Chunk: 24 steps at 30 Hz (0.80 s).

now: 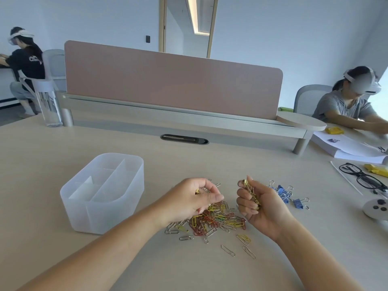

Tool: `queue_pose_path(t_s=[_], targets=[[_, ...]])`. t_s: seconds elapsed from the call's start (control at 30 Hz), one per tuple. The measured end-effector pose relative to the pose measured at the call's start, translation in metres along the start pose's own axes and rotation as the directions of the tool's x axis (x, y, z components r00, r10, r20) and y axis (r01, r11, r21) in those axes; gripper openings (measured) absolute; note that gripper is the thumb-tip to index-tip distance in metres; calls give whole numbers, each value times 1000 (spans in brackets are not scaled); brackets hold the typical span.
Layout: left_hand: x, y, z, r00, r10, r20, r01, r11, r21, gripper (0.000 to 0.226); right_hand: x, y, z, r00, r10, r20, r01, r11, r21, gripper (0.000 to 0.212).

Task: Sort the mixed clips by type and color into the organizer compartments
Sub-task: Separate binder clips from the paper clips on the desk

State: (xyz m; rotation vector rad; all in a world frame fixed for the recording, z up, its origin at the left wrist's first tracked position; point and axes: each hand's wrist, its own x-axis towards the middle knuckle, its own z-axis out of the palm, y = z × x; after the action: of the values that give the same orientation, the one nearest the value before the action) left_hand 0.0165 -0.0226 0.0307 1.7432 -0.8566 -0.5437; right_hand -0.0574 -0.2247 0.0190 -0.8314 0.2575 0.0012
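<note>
Left of centre we see the translucent white plastic organizer (100,215). Our left hand (189,199) pinches a yellow clip (197,192) above the heap of mixed coloured paper clips (219,220); our right hand (262,208) grips gold clips (251,193) beside blue binder clips (286,193).

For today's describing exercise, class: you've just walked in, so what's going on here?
A person is sorting clips. The left hand pinches one yellow clip above the mixed pile of paper clips; the right hand holds a bunch of yellow clips. Blue binder clips lie to the right, the translucent organizer to the left.
</note>
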Motion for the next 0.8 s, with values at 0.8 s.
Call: queue_pose_path(t_s=[0.8], targets=[[132, 14, 18, 953, -244, -177, 194, 946, -261, 23, 63, -36, 19, 895, -176, -411, 285, 933, 221, 31]])
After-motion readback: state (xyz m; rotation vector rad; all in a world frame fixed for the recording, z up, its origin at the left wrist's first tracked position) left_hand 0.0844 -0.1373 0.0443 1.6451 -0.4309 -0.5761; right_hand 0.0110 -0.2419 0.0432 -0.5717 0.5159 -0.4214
